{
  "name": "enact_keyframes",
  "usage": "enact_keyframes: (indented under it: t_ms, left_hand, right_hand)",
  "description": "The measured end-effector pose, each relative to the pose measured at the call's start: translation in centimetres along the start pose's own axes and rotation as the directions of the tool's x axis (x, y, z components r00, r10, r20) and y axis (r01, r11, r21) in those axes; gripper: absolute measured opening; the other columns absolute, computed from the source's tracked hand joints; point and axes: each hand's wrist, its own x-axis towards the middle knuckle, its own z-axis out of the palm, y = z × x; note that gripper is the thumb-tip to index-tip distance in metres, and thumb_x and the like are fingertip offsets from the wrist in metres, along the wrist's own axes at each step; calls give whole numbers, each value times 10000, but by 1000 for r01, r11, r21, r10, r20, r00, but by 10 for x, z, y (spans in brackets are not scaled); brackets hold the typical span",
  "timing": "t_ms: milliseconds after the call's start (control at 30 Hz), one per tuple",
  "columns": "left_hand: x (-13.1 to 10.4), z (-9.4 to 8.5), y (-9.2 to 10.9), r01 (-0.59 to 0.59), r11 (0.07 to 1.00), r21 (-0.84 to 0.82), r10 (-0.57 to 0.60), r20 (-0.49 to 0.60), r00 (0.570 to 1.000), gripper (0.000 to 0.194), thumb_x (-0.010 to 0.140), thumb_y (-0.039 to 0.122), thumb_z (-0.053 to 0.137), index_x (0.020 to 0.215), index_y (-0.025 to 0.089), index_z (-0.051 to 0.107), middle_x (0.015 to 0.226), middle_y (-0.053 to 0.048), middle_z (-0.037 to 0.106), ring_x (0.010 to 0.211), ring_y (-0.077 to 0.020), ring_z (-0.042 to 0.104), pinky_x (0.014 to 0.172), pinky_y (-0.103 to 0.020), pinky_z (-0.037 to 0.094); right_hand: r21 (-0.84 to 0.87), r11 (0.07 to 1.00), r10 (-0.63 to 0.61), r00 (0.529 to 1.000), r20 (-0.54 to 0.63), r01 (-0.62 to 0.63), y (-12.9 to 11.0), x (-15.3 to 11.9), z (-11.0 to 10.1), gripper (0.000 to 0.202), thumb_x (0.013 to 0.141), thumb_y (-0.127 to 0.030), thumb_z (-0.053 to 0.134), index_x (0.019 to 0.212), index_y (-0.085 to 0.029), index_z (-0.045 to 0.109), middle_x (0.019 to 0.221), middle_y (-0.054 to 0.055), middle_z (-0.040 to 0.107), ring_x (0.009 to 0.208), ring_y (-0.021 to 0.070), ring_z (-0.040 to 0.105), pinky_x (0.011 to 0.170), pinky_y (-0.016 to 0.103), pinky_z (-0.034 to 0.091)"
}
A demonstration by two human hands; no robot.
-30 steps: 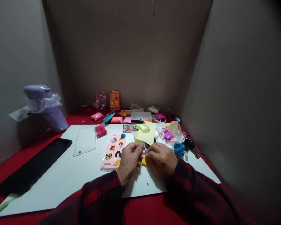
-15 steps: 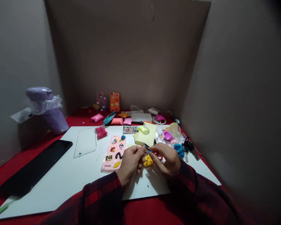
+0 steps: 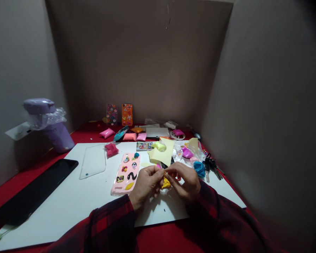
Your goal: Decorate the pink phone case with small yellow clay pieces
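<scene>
My left hand (image 3: 146, 182) and my right hand (image 3: 184, 179) meet at the fingertips over the white board (image 3: 89, 207). Both are closed in a pinch, and what lies between the fingers is too small to make out. A yellow lump (image 3: 165, 183) shows just behind and below the fingertips, partly hidden. Left of my left hand lies a pink phone case (image 3: 122, 177) with small coloured decorations, including a black squiggle and a yellow leaf shape. A pale yellow paper sheet (image 3: 166, 154) lies beyond my fingers.
A clear case (image 3: 93, 162) and a black phone (image 3: 34, 191) lie at the left, near a purple tumbler (image 3: 58, 137). Keys (image 3: 213, 167) and a blue packet (image 3: 199, 169) are at the right. Coloured packets lie behind; an orange case (image 3: 127, 114) leans at the back wall.
The fingertips of both hands have come closer together, and the blue bit seen between them is now hidden. The whole view has shifted slightly.
</scene>
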Motion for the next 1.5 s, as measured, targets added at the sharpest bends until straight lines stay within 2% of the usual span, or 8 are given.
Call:
enact_keyframes:
  t_ms: [233, 433, 567, 667, 833, 1000, 1200, 1500]
  left_hand:
    - [1, -2, 2, -18, 1000, 1, 18, 9, 1000, 301, 725, 390, 613, 603, 150, 478, 455, 58, 461, 333, -31, 349, 329, -159, 253]
    - [3, -6, 3, -74, 994, 78, 71, 43, 997, 309, 709, 390, 632, 583, 137, 506, 445, 39, 497, 317, -34, 350, 320, -164, 225]
    - [1, -2, 4, -76, 996, 55, 76, 5, 997, 344, 753, 434, 572, 598, 132, 517, 469, 19, 530, 325, -39, 376, 322, -159, 264]
    - [0, 1, 5, -101, 994, 50, 101, 16, 995, 376, 792, 447, 514, 595, 127, 520, 457, 18, 516, 319, -38, 369, 320, -159, 265]
    - [-1, 0, 4, -106, 994, 31, 105, 35, 994, 303, 776, 386, 563, 618, 132, 507, 526, 19, 541, 342, -29, 373, 343, -157, 283]
    - [-1, 0, 2, -116, 993, 37, 115, 31, 993, 315, 790, 395, 538, 618, 134, 506, 520, 18, 528, 349, -32, 374, 352, -160, 282]
    - [-1, 1, 3, -141, 986, 94, 140, 11, 990, 330, 777, 403, 550, 593, 132, 510, 498, 17, 529, 335, -31, 363, 342, -160, 268]
    - [-3, 1, 3, -143, 985, 99, 142, 10, 990, 329, 783, 400, 541, 594, 132, 507, 497, 20, 524, 334, -31, 362, 342, -160, 276]
  right_hand:
    - [71, 997, 14, 1000, -26, -12, -5, 1, 0, 86, 774, -107, 541, 791, -160, 608, 645, 44, 571, 571, 145, 487, 508, 276, 374]
    - [134, 990, 38, 999, -32, -33, -8, 1, 0, 104, 784, -132, 524, 712, -163, 592, 600, 37, 551, 545, 140, 482, 494, 271, 374]
    - [139, 987, 83, 996, -33, -77, -7, 2, -1, 104, 792, -139, 523, 748, -149, 617, 601, 44, 553, 533, 141, 476, 479, 270, 372]
    - [139, 984, 115, 992, -44, -108, -7, 3, -2, 101, 795, -147, 530, 751, -138, 620, 595, 46, 551, 513, 138, 467, 460, 268, 369]
    - [149, 982, 127, 991, -40, -119, -7, 2, -3, 91, 797, -166, 539, 773, -143, 623, 617, 45, 562, 528, 140, 474, 470, 272, 386]
    - [148, 976, 162, 987, -16, -158, -9, 2, -3, 85, 794, -178, 554, 844, -157, 620, 630, 31, 560, 531, 137, 474, 473, 270, 397]
    - [161, 986, 46, 998, -47, -38, -5, 2, -3, 131, 796, -119, 524, 852, -170, 631, 651, 43, 587, 545, 137, 492, 469, 263, 406]
    - [130, 992, 1, 998, -58, 6, -6, 5, -5, 137, 788, -106, 514, 816, -174, 630, 650, 51, 604, 556, 149, 513, 470, 268, 409]
